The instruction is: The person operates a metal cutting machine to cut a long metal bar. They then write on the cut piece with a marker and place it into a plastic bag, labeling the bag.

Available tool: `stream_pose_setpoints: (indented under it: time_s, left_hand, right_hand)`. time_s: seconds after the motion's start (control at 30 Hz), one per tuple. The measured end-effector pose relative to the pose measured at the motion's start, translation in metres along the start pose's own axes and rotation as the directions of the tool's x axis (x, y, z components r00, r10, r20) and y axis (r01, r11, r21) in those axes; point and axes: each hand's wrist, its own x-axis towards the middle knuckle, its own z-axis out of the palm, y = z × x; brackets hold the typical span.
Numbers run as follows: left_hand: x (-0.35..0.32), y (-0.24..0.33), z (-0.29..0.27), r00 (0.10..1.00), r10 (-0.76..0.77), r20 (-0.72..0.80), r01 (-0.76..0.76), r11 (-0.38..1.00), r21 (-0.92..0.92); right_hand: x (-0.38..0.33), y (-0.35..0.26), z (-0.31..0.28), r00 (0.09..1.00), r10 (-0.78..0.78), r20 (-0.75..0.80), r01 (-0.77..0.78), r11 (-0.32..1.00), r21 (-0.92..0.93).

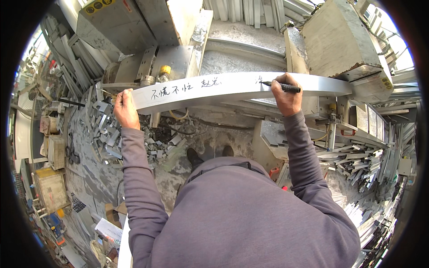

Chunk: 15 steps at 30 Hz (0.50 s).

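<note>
A long white metal profile (237,82) lies crosswise in front of me, its edges bent by the lens. Black handwriting runs along its upper face, from the left part to just right of the middle. My left hand (127,109) grips the profile's left end, fingers round the edge. In my right hand (287,96) is a black marker pen (290,89). Its tip points left and meets the white face at the last written strokes, while the hand rests against the profile's near side.
Large metal machine heads stand at the far left (129,22) and far right (346,40). A yellow-capped fitting (165,70) is just behind the profile. Metal offcuts (105,129) litter the floor at left, and more profile pieces (357,161) are piled at right.
</note>
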Motion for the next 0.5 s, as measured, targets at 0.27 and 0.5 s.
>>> stream_pose_setpoints:
  time_s: [0.27,0.5]
  left_hand:
    - [0.002,-0.004,-0.001,1.000,-0.004,-0.018,0.003,1.000,-0.008]
    - [0.002,-0.003,-0.001,1.000,-0.011,-0.017,0.011,1.000,-0.003]
  right_hand:
    - [0.003,0.009,-0.001,0.991,-0.007,-0.131,0.001,0.999,-0.047]
    - [0.006,0.012,-0.001,0.984,0.023,-0.179,-0.034,0.998,-0.056]
